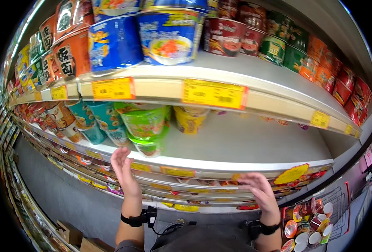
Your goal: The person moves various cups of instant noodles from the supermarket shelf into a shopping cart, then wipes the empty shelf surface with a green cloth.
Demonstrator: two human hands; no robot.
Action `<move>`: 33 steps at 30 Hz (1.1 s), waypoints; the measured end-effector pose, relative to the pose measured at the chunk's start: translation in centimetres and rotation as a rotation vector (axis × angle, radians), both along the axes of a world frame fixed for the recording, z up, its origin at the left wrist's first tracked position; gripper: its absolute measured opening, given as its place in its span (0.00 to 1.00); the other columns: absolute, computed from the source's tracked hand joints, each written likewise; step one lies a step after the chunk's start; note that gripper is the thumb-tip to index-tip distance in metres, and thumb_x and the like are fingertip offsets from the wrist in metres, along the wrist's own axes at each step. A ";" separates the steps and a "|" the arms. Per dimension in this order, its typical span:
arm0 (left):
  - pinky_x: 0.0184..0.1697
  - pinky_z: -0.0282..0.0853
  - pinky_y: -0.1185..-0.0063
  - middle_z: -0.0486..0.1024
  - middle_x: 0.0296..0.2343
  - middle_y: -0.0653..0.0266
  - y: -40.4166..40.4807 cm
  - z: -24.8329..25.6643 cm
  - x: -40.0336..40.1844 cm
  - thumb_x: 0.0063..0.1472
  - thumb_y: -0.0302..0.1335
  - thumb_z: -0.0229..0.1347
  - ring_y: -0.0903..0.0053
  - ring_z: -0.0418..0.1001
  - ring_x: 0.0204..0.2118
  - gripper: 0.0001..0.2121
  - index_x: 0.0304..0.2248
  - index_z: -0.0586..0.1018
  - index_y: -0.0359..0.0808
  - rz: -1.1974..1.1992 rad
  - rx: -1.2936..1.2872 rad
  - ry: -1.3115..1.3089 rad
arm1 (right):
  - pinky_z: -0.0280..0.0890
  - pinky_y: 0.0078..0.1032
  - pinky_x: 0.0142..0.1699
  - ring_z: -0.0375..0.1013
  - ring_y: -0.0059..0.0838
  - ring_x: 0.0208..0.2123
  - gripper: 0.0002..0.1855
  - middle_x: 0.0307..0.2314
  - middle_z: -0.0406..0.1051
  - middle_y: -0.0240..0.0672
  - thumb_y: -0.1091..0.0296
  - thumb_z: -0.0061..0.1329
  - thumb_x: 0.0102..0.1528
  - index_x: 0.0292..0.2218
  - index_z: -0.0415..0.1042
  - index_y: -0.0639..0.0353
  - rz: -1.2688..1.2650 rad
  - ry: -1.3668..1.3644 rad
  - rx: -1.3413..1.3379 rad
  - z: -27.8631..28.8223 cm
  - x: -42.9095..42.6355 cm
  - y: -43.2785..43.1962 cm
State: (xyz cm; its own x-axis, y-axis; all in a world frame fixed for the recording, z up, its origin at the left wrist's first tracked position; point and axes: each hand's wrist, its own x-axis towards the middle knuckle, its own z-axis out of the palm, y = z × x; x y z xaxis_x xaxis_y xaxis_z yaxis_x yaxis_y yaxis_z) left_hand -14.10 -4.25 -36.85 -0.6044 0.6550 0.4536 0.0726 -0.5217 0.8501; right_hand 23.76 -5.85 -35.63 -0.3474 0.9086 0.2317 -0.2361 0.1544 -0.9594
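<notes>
My left hand (126,171) is raised in front of the lower shelf's edge, fingers apart and holding nothing. Just above and to its right are stacked green instant noodle cups (145,126), standing near the shelf's front. Teal noodle cups (105,118) stand to their left. A yellow noodle cup (189,121) sits further back, partly hidden beneath the upper shelf. My right hand (258,189), also without anything in it, hovers before the shelf front at the right, its fingers spread and slightly blurred. Both wrists wear black straps with small devices.
Overhead, the upper shelf (160,86) carries blue noodle bowls (170,37) and dark red ones (223,36). A wire shopping cart (338,208) with several noodle cups stands at lower right. Cardboard boxes (69,233) lie at lower left. A yellow promotional tag (291,174) sticks out from the lower shelf.
</notes>
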 end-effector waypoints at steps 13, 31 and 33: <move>0.63 0.43 0.71 0.48 0.60 0.51 6.6 3.9 -5.5 0.63 0.39 0.45 0.65 0.47 0.62 0.34 0.62 0.44 0.31 -0.505 -0.031 0.085 | 0.51 0.36 0.61 0.48 0.38 0.62 0.38 0.60 0.49 0.39 0.59 0.44 0.59 0.64 0.42 0.52 0.085 0.025 -0.018 2.3 -24.0 12.2; 0.58 0.27 0.42 0.47 0.58 0.50 -0.8 2.2 14.7 0.43 0.51 0.65 0.40 0.38 0.61 0.49 0.60 0.48 0.52 -0.629 0.467 1.057 | 0.58 0.29 0.56 0.63 0.27 0.51 0.30 0.50 0.63 0.35 0.55 0.48 0.58 0.57 0.57 0.59 -0.199 0.472 0.036 -5.1 -5.4 -2.3; 0.59 0.26 0.44 0.44 0.59 0.49 -1.3 1.4 20.3 0.44 0.45 0.66 0.44 0.38 0.61 0.52 0.61 0.43 0.48 -0.753 0.467 1.025 | 0.59 0.29 0.55 0.64 0.26 0.50 0.30 0.50 0.63 0.34 0.55 0.48 0.58 0.56 0.57 0.59 -0.320 0.555 0.081 -6.8 -1.4 -3.9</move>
